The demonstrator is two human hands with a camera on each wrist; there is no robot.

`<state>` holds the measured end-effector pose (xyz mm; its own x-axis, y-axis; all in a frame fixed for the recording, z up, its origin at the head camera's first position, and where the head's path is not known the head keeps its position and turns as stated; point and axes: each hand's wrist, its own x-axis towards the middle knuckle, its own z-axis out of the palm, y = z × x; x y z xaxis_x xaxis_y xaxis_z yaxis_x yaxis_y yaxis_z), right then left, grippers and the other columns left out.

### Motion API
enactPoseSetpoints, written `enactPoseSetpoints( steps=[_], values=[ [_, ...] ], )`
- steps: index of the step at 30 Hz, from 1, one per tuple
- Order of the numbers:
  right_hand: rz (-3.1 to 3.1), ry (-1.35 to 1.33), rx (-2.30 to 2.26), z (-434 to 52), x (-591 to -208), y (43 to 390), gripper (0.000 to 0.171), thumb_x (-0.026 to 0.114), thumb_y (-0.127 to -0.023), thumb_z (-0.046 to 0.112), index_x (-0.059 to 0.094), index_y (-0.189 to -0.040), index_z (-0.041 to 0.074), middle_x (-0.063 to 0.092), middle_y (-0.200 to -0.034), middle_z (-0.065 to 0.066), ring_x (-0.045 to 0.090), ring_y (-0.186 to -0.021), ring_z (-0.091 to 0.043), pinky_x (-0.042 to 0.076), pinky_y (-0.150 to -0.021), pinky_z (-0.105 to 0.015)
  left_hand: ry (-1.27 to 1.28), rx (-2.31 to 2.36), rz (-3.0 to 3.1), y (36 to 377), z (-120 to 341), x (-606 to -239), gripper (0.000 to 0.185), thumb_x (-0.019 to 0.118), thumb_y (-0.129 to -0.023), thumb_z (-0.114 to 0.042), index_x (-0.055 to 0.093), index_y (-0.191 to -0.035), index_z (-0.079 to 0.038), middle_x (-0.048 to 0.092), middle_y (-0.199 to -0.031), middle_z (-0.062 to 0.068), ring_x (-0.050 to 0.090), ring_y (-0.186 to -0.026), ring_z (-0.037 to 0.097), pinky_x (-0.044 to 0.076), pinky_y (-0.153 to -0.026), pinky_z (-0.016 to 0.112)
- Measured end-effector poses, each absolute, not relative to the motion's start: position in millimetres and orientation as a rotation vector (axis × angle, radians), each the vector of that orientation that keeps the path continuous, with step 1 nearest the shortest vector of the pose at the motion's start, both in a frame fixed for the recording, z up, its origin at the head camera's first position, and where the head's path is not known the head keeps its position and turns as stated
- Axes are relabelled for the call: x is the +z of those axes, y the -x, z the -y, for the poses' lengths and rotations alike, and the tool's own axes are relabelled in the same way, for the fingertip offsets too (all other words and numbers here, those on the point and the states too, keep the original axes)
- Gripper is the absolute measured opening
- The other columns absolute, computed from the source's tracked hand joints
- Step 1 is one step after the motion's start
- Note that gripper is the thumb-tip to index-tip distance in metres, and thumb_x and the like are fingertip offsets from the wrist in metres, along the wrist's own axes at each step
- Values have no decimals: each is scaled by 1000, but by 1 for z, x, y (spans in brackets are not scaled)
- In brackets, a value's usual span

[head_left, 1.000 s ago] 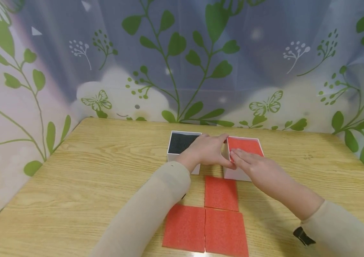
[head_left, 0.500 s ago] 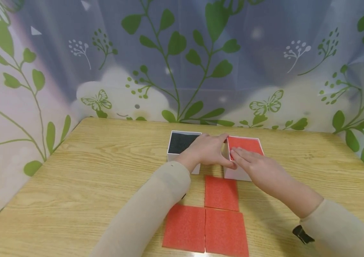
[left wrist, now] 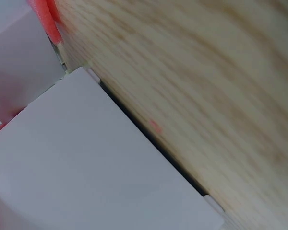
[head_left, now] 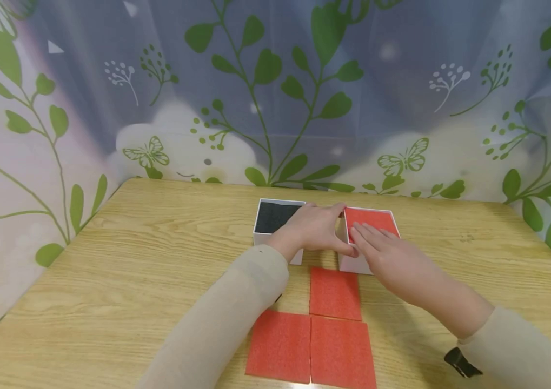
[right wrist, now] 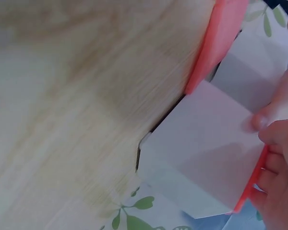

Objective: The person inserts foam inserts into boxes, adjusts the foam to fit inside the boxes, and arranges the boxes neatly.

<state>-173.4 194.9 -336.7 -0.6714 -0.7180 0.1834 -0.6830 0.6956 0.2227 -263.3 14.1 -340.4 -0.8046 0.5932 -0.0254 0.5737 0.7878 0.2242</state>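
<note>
In the head view, my left hand [head_left: 315, 227] grips the left side of a white box [head_left: 354, 263], its thumb at the front corner and a finger at the back corner. A red square sheet [head_left: 371, 217] fills the top of that box. My right hand [head_left: 392, 258] lies over the box's front right, straight fingertips resting on the red sheet. The right wrist view shows the right hand [right wrist: 281, 167] at the box's rim, where a red edge shows. Beyond the left hand stands a second white box with a black sheet [head_left: 275, 215] inside, partly hidden by that hand.
Three red square sheets lie on the wooden table [head_left: 124, 281] in front of the boxes: one near sheet [head_left: 282, 346] at left, one near sheet [head_left: 342, 351] at right and one farther sheet [head_left: 335, 293]. A patterned curtain [head_left: 275, 97] hangs behind the table.
My right hand's fingertips have shifted slightly to the right on the red sheet. The left hand, both boxes and the loose red sheets stay where they were.
</note>
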Motion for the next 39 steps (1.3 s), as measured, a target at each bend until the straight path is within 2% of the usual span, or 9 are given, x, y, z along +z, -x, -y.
enactPoseSetpoints(
  steps=[6,14,30,39],
  values=[
    [2599,-1077,-163,-195,-339,154,64,74,-79,14,46,-133,-7,44,-137,-23,46,-122,-36,46,-89,-48,-931,301,-2893,262,-15,-340,103,60,-70,-72,26,-148,-14,54,-129,-10,49,-118,8,23,-108,37],
    [2615,-945,-263,-192,-346,141,72,77,-76,24,46,-129,-14,43,-134,-30,44,-120,-45,41,-95,-49,-938,289,-2892,262,-15,-341,106,59,-69,-75,25,-148,-14,54,-130,-11,48,-119,7,24,-108,38],
    [2698,-893,-265,-191,-354,140,88,78,-74,30,34,-135,-15,30,-141,-33,32,-127,-48,38,-95,-55,-942,328,-2879,262,-15,-341,105,61,-69,-73,27,-148,-13,55,-130,-8,50,-117,7,23,-109,38],
    [2702,-910,-219,-193,-355,143,89,78,-74,29,32,-136,-15,30,-141,-33,30,-129,-47,36,-96,-56,-940,320,-2883,262,-15,-340,106,61,-68,-74,26,-148,-12,54,-130,-9,49,-118,7,22,-109,38]
  ],
)
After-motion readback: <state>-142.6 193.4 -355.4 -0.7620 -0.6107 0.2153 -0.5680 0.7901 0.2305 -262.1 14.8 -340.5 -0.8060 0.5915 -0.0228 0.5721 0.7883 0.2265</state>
